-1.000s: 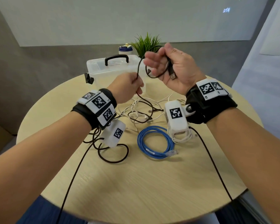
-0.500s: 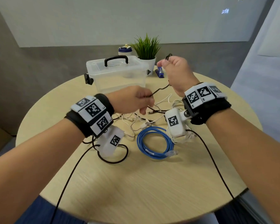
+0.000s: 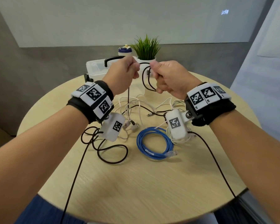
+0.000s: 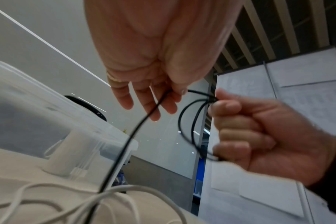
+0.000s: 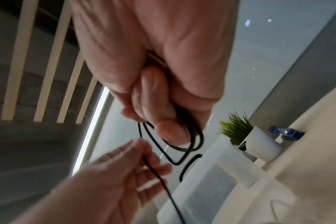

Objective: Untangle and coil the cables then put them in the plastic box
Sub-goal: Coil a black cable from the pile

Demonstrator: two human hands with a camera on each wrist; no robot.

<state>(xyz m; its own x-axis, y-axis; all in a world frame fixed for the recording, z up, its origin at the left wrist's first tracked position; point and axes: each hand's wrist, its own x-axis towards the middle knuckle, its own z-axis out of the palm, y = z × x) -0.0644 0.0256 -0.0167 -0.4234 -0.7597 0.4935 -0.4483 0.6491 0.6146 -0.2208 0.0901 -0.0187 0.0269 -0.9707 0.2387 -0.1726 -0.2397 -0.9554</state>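
Both hands are raised above the round table, in front of the clear plastic box [image 3: 94, 68]. My right hand [image 3: 158, 78] grips a small coil of black cable [image 3: 146, 81] in its fist, with loops hanging out below the fingers [image 5: 171, 131]. My left hand [image 3: 132, 68] pinches the same black cable [image 4: 159, 103] between thumb and fingers, a short way from the coil. From the left hand the cable drops to the table into a tangle of white cables [image 3: 136, 107]. A coiled blue cable [image 3: 153, 143] lies flat near the middle.
A potted plant [image 3: 146, 49] and a small blue-capped bottle [image 3: 124, 50] stand behind the box. The box lid has a black handle [image 3: 111, 59]. A loose black cable [image 3: 110, 151] loops on the table's left side, and wrist-camera leads trail off the near edge.
My left hand has risen from the table tangle up to the right hand, bringing more black cable. The right hand has moved left toward it and another loop hangs from its fist.
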